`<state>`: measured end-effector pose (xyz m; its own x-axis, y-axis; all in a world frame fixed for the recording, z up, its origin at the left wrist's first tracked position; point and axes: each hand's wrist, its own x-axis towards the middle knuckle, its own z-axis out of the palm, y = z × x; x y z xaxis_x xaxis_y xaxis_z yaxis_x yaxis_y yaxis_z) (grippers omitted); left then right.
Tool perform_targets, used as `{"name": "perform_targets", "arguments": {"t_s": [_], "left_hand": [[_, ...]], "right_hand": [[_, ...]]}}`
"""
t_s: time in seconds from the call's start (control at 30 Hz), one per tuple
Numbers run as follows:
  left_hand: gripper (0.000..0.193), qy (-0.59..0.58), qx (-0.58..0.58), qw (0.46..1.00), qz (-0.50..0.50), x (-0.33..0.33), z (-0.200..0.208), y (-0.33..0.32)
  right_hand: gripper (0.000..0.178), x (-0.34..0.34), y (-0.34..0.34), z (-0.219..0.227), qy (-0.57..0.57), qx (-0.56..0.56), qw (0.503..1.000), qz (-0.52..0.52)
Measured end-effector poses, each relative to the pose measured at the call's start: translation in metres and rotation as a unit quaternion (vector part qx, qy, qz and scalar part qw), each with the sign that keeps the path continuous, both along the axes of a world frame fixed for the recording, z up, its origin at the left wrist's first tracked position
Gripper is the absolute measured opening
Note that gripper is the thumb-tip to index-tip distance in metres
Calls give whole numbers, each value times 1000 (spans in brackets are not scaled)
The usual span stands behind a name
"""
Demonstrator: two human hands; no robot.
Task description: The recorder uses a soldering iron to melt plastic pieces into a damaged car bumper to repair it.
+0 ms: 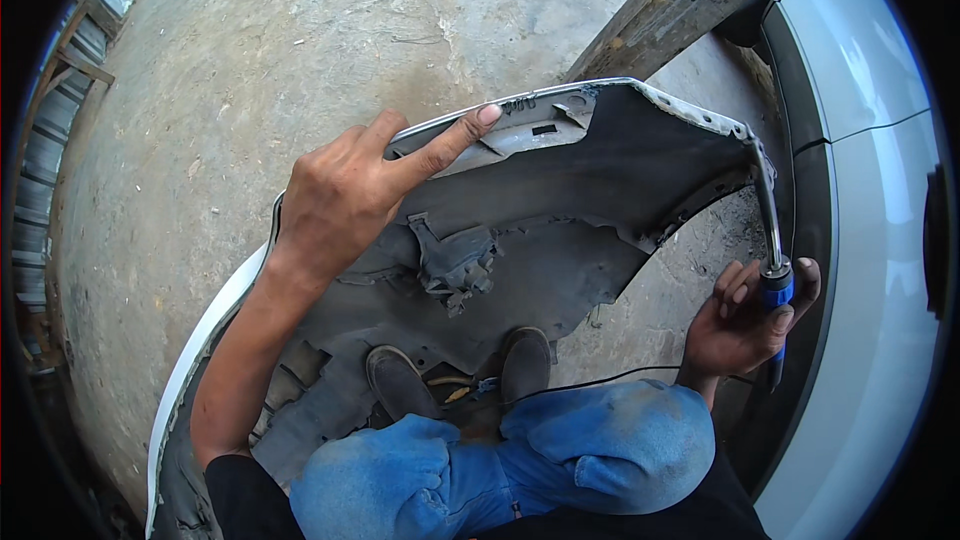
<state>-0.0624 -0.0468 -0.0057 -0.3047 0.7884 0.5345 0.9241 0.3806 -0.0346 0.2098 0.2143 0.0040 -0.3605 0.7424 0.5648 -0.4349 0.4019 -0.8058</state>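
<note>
While the left hand (350, 180) has its grip clamped over the upper rim of the dark panel (530, 190), in front of the knees (610, 430), the right hand (738, 320) has its grip closed round the blue-handled tool (777, 283), tip at the panel's right corner; contact unconfirmed. Judged risks: tip slipping off the narrow edge, should the panel shift; tool scuffing the adjacent car body (865, 210), if swung outward

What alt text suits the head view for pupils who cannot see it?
A person's left hand grips the top edge of a curved dark panel while the right hand holds a blue-handled tool at the panel's right corner. Knees in blue trousers show below; a white vehicle stands at right.
</note>
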Motion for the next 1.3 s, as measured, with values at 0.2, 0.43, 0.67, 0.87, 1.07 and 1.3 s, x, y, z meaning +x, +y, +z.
{"name": "perform_targets", "arguments": {"t_s": [0.2, 0.43, 0.67, 0.87, 1.07, 1.3], "left_hand": [[83, -9, 12, 1000, -1, 1, 0, 5], [84, -6, 11, 1000, -1, 1, 0, 4], [85, 4, 21, 1000, 1, 0, -2, 6], [71, 37, 38, 999, 10, -5, -12, 7], [70, 52, 40, 998, 14, -4, -12, 7], [84, 21, 21, 1000, 4, -1, -7, 5]], "right_hand": [[58, -42, -29, 32, -60, 77, 993, 68], [44, -50, -30, 46, -142, 235, 960, 62], [38, -50, -54, 56, -213, 255, 943, 2], [32, -56, -62, 54, -209, 246, 946, -21], [31, -54, -61, 53, -228, 264, 937, -15], [32, -57, -63, 52, -234, 256, 937, -38]]}}
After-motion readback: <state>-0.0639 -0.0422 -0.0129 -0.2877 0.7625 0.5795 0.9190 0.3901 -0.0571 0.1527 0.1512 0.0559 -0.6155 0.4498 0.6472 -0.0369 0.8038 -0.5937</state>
